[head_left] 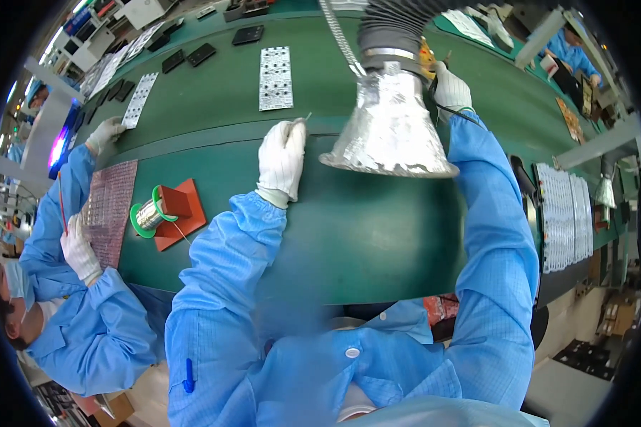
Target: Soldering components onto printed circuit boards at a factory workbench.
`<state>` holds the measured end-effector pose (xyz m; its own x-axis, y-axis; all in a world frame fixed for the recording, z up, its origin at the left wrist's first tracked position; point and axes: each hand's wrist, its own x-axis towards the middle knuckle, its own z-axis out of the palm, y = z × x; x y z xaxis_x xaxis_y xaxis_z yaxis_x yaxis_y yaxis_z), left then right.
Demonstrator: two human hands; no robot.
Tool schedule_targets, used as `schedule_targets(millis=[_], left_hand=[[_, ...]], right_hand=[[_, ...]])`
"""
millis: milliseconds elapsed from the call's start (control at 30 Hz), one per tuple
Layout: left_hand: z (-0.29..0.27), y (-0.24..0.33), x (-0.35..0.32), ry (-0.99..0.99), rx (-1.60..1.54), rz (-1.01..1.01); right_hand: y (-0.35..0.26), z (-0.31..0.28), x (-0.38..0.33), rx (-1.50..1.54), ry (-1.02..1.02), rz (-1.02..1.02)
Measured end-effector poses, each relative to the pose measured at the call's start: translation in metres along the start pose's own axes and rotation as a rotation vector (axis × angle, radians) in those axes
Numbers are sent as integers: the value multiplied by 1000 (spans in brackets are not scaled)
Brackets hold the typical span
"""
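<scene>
My left hand (283, 158), in a white glove, is closed in a pinch at the near edge of the green conveyor belt. The end of a thin wire (308, 117) pokes out from its fingertips. My right hand (452, 89), also gloved, reaches to the far right beside the foil-covered fume hood (392, 124). Its fingers are curled next to a yellow object (426, 58), and a black cord (449, 109) runs by the wrist. What it grips is mostly hidden. Beyond my left hand, a white panel of small circuit boards (275, 78) lies on the belt.
A solder wire spool (149, 213) with green flanges sits on a reddish-brown stand (185, 213) to the left. There, a co-worker's gloved hand (107, 133) touches another white panel (140, 101). White strips (564, 217) are stacked at right. A ribbed duct (399, 28) hangs overhead.
</scene>
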<state>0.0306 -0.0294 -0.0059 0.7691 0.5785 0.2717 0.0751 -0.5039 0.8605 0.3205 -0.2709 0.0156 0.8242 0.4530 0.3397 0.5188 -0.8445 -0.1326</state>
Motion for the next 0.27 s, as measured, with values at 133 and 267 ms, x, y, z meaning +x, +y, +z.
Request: schedule_targets(millis=[133, 267], left_hand=[[12, 1, 6, -18, -80, 50], [3, -20, 6, 20, 220, 355]], right_hand=[[33, 37, 37, -128, 85, 15], [-6, 32, 49, -17, -101, 132]])
